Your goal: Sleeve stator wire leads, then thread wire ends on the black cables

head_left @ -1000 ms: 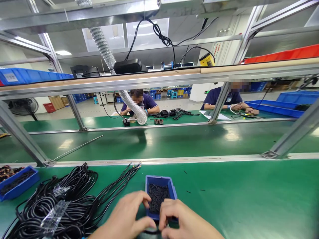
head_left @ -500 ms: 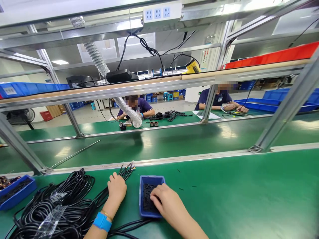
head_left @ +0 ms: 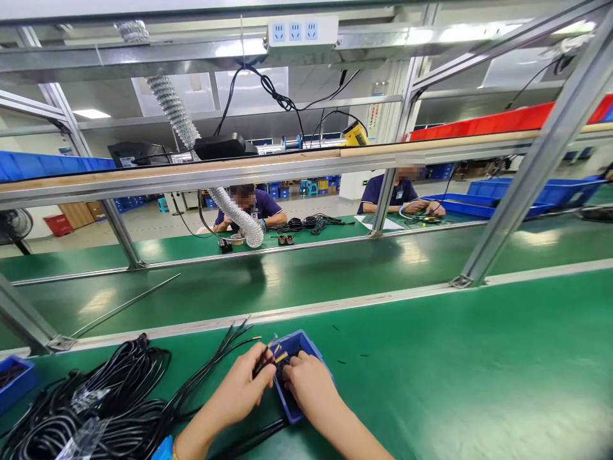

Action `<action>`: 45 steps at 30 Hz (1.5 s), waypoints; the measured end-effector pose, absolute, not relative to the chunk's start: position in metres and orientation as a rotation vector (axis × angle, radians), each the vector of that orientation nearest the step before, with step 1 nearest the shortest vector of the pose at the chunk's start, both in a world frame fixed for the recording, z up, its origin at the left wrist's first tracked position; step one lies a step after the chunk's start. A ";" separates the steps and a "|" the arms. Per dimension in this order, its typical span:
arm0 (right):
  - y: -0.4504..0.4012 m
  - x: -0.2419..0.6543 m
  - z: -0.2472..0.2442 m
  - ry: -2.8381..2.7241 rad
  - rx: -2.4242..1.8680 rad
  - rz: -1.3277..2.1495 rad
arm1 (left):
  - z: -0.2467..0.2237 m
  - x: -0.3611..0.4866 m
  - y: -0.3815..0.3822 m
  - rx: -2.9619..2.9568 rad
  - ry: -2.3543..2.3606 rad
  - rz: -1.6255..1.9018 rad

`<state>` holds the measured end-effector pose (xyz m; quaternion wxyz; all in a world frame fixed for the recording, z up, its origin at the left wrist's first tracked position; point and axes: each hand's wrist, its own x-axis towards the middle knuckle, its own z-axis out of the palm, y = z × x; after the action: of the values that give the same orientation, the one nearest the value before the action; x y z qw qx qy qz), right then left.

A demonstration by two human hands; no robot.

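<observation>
At near edge of green desk (head_left: 454,364), L hand (head_left: 234,386), grip closed on black cable ends (head_left: 265,361), stripped yellow-tipped cores (head_left: 278,355) poking out past it, too small to count. R hand (head_left: 306,382) curled down into small blue plastic tray (head_left: 297,409); grip state can't tell, fingertips buried in tray. Dark short pieces (head_left: 286,369) inside tray, mostly covered by both hands, exact shape hard to make out. Blue wristband (head_left: 163,449) on L wrist, cut off by bottom of frame, thin gold-coloured bangle just beside it.

Toward L end of desk, big coil of glossy black cable (head_left: 90,402), cut off by frame edge, w/ crinkled clear plastic bags (head_left: 82,439) lying on it. Blue bin (head_left: 14,380) at L edge, only partly in view, dark contents. Beyond aluminium-profile frame (head_left: 541,147), two co-workers (head_left: 246,211) (head_left: 393,195) at farther green bench, heads blurred; silver ribbed ducting (head_left: 239,217) partly covering nearer one's front, blue bins (head_left: 507,195) far R.
</observation>
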<state>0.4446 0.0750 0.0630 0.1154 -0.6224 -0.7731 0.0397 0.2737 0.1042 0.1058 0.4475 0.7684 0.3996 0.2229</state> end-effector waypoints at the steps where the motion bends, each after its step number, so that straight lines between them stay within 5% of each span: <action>1: 0.074 0.447 0.064 -2.244 -1.826 0.127 | 0.108 0.278 0.101 1.815 0.893 0.568; 12: 0.060 0.457 0.076 -1.756 -1.391 0.486 | 0.079 0.292 0.106 1.297 0.897 0.773; 17: 0.055 0.463 0.079 -1.674 -1.256 0.254 | 0.083 0.289 0.101 1.202 0.865 0.777; 31: 0.048 0.460 0.083 -1.780 -1.218 0.203 | 0.083 0.288 0.097 1.260 0.832 0.750; 45: 0.053 0.461 0.080 -1.457 -1.277 0.554 | 0.083 0.290 0.096 1.220 0.892 0.791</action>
<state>0.4614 0.0532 0.0804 0.5341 -0.5357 -0.6113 0.2325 0.2905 0.0958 0.0828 0.6576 0.5388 0.3939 0.3494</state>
